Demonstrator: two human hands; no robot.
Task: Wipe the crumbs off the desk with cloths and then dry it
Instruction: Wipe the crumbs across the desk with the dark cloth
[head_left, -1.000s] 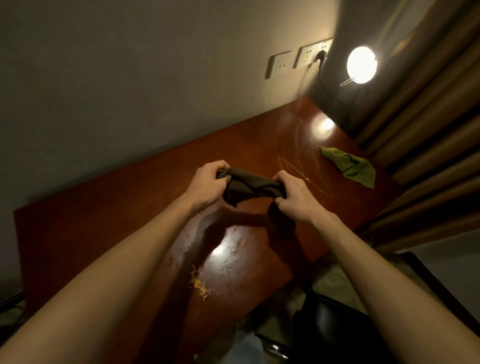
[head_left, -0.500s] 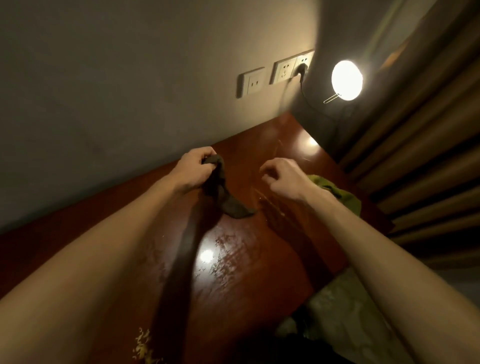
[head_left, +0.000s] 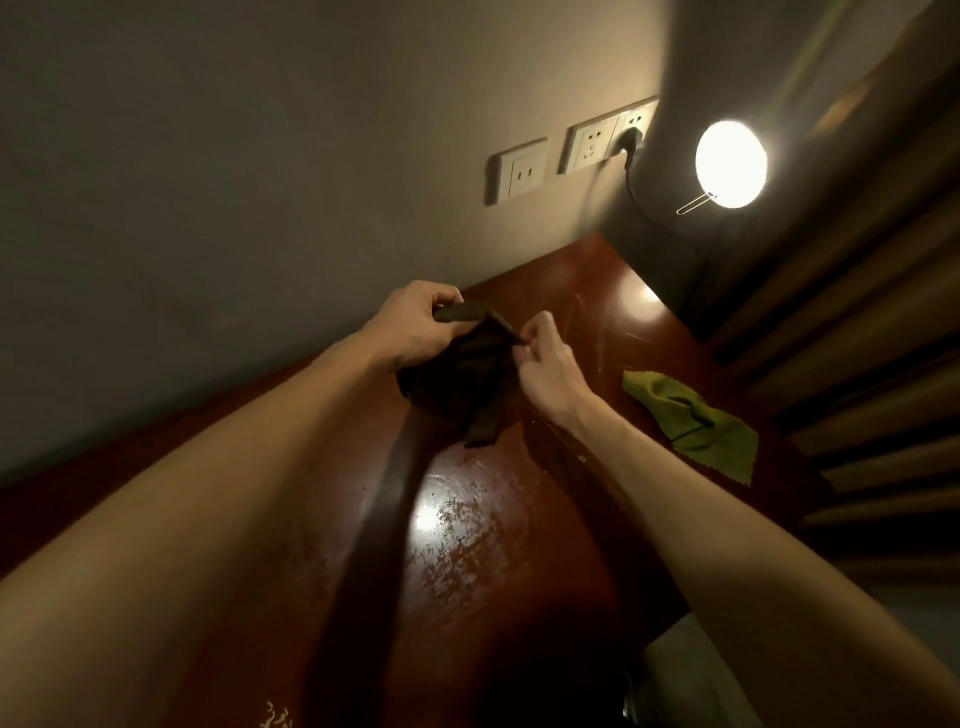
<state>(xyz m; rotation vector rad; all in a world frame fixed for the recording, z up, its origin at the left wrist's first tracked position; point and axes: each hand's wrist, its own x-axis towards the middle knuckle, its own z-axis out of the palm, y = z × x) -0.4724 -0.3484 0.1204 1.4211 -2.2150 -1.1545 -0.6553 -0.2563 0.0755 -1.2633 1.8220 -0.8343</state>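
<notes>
Desk (head_left: 519, 561): glossy red-brown wood, smeared and speckled under glare; near edge cut off.
Dark cloth (head_left: 470, 379): limp, creased, held above the desk's far edge, tail hanging.
Green cloth (head_left: 693, 423): zigzag-edged, crumpled, lying on the desk's right side.
Left hand (head_left: 415, 332): fingers curled, gripping the dark cloth's top edge.
Right hand (head_left: 545, 364): pinching its other corner.
Crumbs (head_left: 275, 719): pale, at the desk's near edge, partly cut off.

Dark brown cloth (head_left: 470, 374); green cloth (head_left: 696, 423)

Dim overall; harsh glare from lamp (head_left: 731, 164), edges perhaps blurred.
</notes>
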